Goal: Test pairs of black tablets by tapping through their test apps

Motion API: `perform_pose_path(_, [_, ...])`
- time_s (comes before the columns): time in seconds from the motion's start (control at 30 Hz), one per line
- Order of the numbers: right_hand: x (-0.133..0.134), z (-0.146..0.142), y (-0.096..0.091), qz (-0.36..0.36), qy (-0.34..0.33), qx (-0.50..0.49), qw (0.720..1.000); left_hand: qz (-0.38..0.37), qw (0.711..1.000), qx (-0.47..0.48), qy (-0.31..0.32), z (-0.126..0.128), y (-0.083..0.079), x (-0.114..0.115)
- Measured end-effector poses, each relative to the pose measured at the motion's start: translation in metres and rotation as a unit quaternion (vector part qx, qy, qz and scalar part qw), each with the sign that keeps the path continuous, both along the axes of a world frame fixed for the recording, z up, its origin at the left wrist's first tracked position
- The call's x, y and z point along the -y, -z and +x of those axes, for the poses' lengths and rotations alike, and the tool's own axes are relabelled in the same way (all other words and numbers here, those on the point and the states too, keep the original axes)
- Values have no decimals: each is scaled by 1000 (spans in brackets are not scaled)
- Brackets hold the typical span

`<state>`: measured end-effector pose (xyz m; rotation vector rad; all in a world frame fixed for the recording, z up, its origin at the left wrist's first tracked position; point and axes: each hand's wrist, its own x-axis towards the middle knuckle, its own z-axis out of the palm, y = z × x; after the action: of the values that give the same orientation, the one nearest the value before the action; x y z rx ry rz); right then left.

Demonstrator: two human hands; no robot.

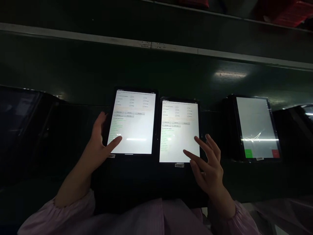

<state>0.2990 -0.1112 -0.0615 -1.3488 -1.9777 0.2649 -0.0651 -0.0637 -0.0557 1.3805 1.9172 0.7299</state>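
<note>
Two lit tablets lie side by side in front of me, each showing a page with checkboxes, grey buttons and lines of green text. My left hand (99,148) grips the left tablet (137,130) by its left edge, thumb over the lower left of the screen and the other fingers mostly hidden at the side. Over the lower right part of the right tablet (179,137), my right hand (210,166) is open with its fingers spread. Its index fingertip is at the screen; whether it touches the glass I cannot tell. A small label (179,165) sits on that tablet's bottom edge.
Farther right, another tablet (258,124) shows a pale screen with a green and a red square, apparently atop a dark stack. Dark objects (26,130) stand at the left. A metal rail (171,48) crosses the dark green bench (97,68). Red items (288,13) are behind.
</note>
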Motion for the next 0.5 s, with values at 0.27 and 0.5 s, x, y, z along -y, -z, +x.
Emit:
perform_pose_path(0.27, [4, -6, -3, -9, -29, -10, 999, -13, 998, 57, 21, -17, 2, 0])
perform_pose_path(0.5, [-2, -13, -12, 15, -70, 40, 997, -30, 994, 88, 55, -34, 6, 1])
